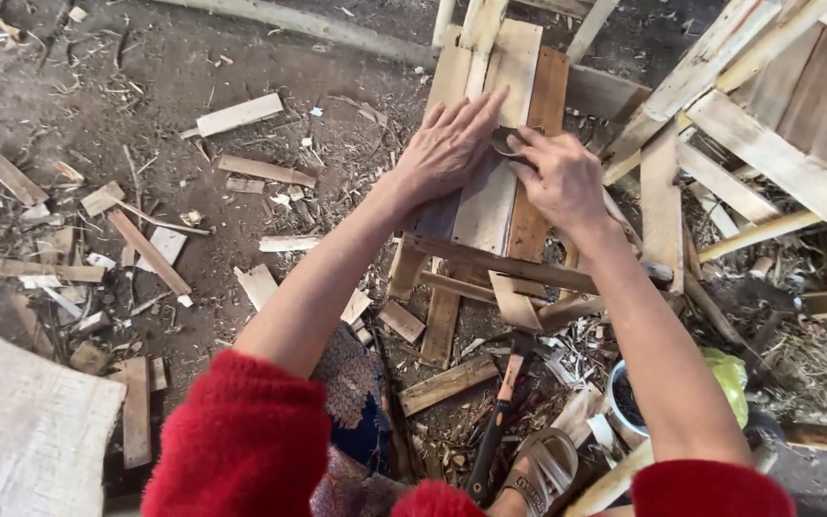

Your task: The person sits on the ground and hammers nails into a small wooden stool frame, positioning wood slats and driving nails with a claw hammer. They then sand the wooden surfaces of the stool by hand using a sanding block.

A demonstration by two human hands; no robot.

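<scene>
Lying flat on the pale wooden slat (pixel 486 196) of a slatted crate panel at far centre, the left hand (pixel 449 146) is being pressed down, fingers together. The slat, judged light, stiff and splintery, is being steadied; a small dark tool (pixel 506 141) is being pinched by the right hand (pixel 559 177).

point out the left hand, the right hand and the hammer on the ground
left hand (pixel 449 144), head view, on the back of the hand lying flat on the slats
right hand (pixel 559 177), head view, on the back of the hand near the knuckles
hammer (pixel 498 421), head view, on the handle's middle
</scene>
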